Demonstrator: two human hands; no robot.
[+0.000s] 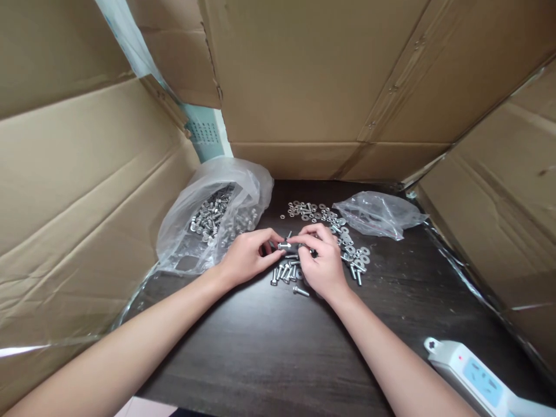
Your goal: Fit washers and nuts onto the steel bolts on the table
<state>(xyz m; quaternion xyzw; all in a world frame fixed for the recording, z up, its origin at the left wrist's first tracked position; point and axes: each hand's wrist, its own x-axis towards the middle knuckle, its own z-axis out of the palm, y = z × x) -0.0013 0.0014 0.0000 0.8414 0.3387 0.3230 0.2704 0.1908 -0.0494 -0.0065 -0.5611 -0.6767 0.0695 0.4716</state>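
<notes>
My left hand [248,255] and my right hand [320,259] meet over the middle of a dark wooden table [269,353]. Between their pinched fingertips is a small silver bolt [284,245], held by my left fingers while my right fingers touch its end. What my right fingers pinch there is too small to make out. Just below the hands lies a loose cluster of bolts [287,274]. Flat washers [330,223] are scattered behind and to the right of my right hand.
A clear plastic bag of bolts [212,217] sits open at the left. A smaller, nearly flat clear bag [380,213] lies at the right. Cardboard sheets [313,87] wall in the table on three sides. A white power strip [473,379] lies at the front right.
</notes>
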